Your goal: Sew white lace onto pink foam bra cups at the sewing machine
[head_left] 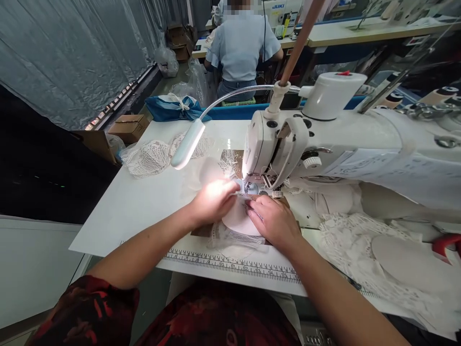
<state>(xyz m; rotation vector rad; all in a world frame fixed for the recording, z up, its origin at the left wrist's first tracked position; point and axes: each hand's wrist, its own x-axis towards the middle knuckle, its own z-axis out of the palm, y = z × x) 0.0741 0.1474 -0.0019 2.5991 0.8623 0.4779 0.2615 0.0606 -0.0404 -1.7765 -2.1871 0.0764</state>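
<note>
A white padded bra cup (239,218) with sheer lace trailing from its lower edge lies in front of the sewing machine's needle (246,186). My left hand (214,199) is closed, pinching the cup's upper edge between thumb and fingers just left of the presser foot. On the other side, my right hand (272,218) grips the cup's right edge with bent fingers, close to the foot. Some fingertips of both hands are hidden by the hands and fabric. The machine's head (266,144) stands right above the work.
Lace cups (149,158) lie at the table's back left under a lamp (188,144) on a bent metal neck. More lace pieces (360,240) and red-handled scissors (444,245) lie at right. A printed ruler (230,263) runs along the front edge. A co-worker (239,48) sits ahead.
</note>
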